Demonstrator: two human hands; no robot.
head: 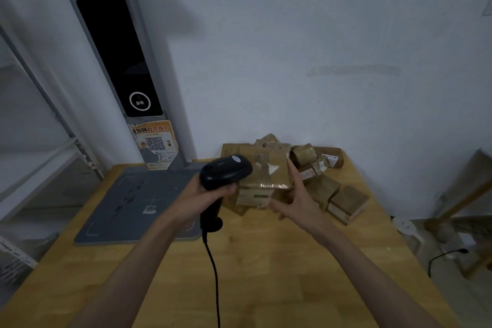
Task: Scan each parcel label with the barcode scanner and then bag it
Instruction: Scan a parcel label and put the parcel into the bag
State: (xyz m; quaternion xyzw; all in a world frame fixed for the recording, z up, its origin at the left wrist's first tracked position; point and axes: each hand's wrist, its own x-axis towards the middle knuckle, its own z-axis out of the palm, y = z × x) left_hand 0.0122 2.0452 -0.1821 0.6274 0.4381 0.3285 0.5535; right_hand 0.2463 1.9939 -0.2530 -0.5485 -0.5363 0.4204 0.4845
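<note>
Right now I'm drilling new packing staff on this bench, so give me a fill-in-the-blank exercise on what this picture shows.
1. The left hand grips the black ____ by its handle.
2. The right hand holds up a brown ____ in front of the scanner.
3. The parcel pile lies at the table's far edge, against the ____.
4. A grey ____ lies on the table left of the hands.

Missing words: scanner; parcel; wall; mat
</note>
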